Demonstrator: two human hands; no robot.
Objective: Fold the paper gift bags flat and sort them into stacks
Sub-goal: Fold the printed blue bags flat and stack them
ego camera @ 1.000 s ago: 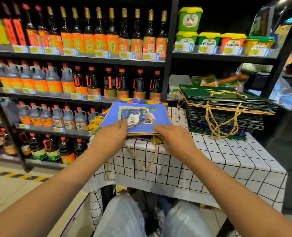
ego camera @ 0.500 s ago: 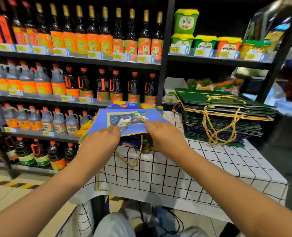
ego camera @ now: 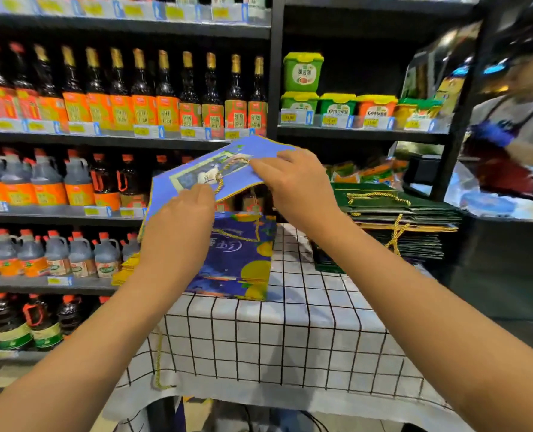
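**Light-blue bag held up in both hands above the stack**

Hidden / unclear first:
- Whole frame is soft with motion blur; print on the bags is unreadable.
- Left hand (ego camera: 177, 226) covers the lower left corner of the flat light-blue paper gift bag with a pictured panel (ego camera: 209, 176); its fingertips are behind the bag edge, so finger spread is hard to read.
- Stack of dark-blue paper gift bags with yellow fruit print (ego camera: 237, 260) is partly hidden behind the left wrist; stack depth can't be made out.
- Pile of flat dark-green paper gift bags with gold rope handles (ego camera: 399, 219) is partly hidden behind the right forearm.
- Person in a white top and blue glove (ego camera: 514, 126) is cut off at the right edge, heavily blurred.

Fingers:
- Left hand grips the light-blue bag at its near left edge, fingers curled onto it.
- Right hand (ego camera: 296, 185) pinches the bag's near right edge, thumb and fingers closed on the paper, next to the gold rope handle (ego camera: 227, 173).

Position:
- Light-blue bag is in the air, tilted, above the dark-blue stack, not touching it.
- Dark-blue stack lies at the left of the worktop with a white black-grid cloth (ego camera: 290, 338); green pile sits at the right, apart from it.
- Store shelves of dark sauce bottles (ego camera: 134, 98) behind.
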